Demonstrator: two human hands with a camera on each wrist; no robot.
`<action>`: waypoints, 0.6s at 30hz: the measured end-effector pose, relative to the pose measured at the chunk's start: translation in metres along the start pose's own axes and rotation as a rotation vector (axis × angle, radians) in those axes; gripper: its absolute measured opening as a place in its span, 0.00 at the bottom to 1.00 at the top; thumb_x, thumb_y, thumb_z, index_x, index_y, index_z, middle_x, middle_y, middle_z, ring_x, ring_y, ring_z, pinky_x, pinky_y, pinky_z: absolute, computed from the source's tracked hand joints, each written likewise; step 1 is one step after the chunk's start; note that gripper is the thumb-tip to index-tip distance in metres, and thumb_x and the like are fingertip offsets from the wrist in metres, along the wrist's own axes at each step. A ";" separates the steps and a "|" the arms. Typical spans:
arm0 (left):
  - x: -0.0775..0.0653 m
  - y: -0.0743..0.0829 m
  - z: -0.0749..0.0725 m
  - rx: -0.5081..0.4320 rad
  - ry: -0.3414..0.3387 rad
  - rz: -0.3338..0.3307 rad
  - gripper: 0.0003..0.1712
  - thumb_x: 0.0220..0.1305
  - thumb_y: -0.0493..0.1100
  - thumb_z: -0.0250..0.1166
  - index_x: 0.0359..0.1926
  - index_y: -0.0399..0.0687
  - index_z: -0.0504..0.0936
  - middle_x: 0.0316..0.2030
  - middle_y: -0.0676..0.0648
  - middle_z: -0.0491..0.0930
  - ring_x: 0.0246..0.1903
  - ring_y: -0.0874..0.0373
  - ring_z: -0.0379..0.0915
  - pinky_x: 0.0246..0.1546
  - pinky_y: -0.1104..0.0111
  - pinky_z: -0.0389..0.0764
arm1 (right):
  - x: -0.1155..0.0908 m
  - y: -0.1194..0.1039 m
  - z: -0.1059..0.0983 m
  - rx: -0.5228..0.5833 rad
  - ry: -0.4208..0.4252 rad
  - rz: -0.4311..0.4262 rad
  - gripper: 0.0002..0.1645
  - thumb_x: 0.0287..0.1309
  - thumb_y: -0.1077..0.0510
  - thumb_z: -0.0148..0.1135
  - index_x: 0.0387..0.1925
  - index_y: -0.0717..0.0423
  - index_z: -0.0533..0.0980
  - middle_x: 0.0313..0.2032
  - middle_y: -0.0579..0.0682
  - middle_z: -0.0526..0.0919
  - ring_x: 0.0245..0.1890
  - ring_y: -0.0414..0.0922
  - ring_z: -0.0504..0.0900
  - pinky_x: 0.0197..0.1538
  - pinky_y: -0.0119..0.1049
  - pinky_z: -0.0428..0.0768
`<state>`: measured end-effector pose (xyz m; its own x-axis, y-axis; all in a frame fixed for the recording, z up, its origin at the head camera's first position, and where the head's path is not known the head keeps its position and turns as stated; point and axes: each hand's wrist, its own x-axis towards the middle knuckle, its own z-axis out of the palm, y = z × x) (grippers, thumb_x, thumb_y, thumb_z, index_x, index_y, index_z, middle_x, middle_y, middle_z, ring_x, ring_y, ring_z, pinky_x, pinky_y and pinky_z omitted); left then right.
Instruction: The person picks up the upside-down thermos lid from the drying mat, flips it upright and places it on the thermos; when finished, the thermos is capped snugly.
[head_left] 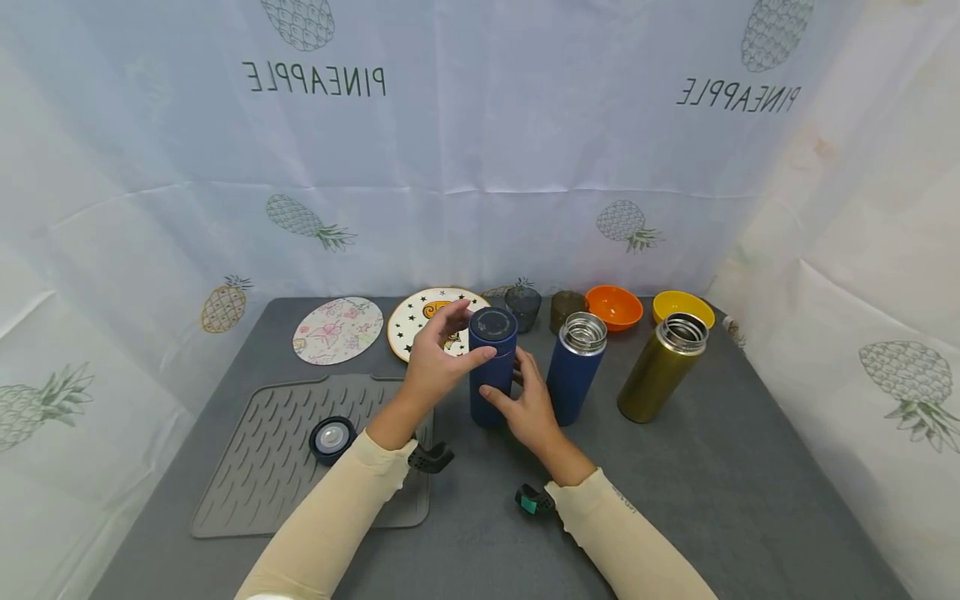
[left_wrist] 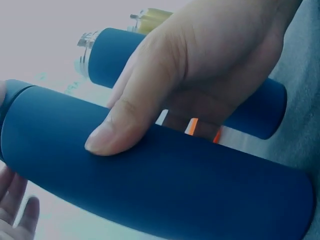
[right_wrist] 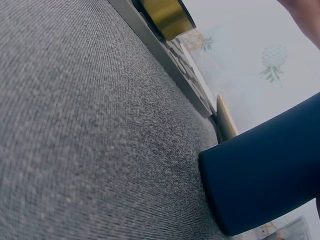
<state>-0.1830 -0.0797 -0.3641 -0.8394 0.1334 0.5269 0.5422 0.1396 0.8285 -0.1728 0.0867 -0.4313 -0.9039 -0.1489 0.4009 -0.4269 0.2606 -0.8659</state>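
A dark blue insulated bottle stands upright on the grey table, its matching lid on top. With thumb and fingers at opposite sides, my left hand holds the lid near its seam. Lower down, my right hand grips the bottle's body, its thumb lying across the front in the left wrist view. Just right of that hand is a second blue bottle, lidless with a bare steel mouth. The right wrist view shows the held bottle's base at the table surface.
Further right stands an uncapped gold bottle. A grey drying mat at left bears a dark lid and a gold lid. Along the back are two plates, dark cups, an orange bowl and a yellow bowl.
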 end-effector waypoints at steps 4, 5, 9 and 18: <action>-0.004 0.002 -0.002 0.009 -0.007 0.015 0.37 0.55 0.30 0.71 0.64 0.29 0.67 0.54 0.36 0.74 0.54 0.45 0.73 0.58 0.50 0.69 | 0.000 0.002 0.000 0.006 0.006 0.006 0.43 0.57 0.61 0.70 0.69 0.65 0.60 0.59 0.63 0.68 0.57 0.58 0.71 0.60 0.56 0.69; -0.004 0.001 -0.002 0.010 -0.012 0.017 0.36 0.55 0.30 0.71 0.64 0.29 0.67 0.55 0.35 0.74 0.55 0.45 0.73 0.58 0.50 0.69 | 0.000 0.002 0.000 0.007 0.006 0.005 0.43 0.57 0.61 0.70 0.69 0.65 0.60 0.59 0.63 0.68 0.58 0.58 0.71 0.60 0.56 0.69; -0.006 0.000 0.000 0.009 -0.049 0.017 0.36 0.57 0.31 0.69 0.65 0.29 0.66 0.58 0.35 0.73 0.57 0.46 0.72 0.60 0.52 0.68 | -0.001 0.001 -0.001 0.015 0.008 -0.005 0.42 0.57 0.63 0.69 0.69 0.65 0.60 0.59 0.63 0.68 0.57 0.60 0.71 0.59 0.59 0.68; 0.000 -0.006 0.010 -0.033 -0.075 -0.047 0.42 0.56 0.34 0.72 0.70 0.34 0.62 0.58 0.38 0.74 0.58 0.48 0.71 0.60 0.53 0.68 | 0.000 -0.001 -0.001 -0.001 0.002 -0.004 0.42 0.57 0.61 0.69 0.69 0.63 0.60 0.61 0.62 0.67 0.58 0.59 0.71 0.59 0.59 0.69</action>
<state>-0.1857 -0.0705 -0.3708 -0.8581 0.2011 0.4725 0.4997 0.1151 0.8585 -0.1720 0.0878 -0.4301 -0.9024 -0.1483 0.4045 -0.4303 0.2610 -0.8642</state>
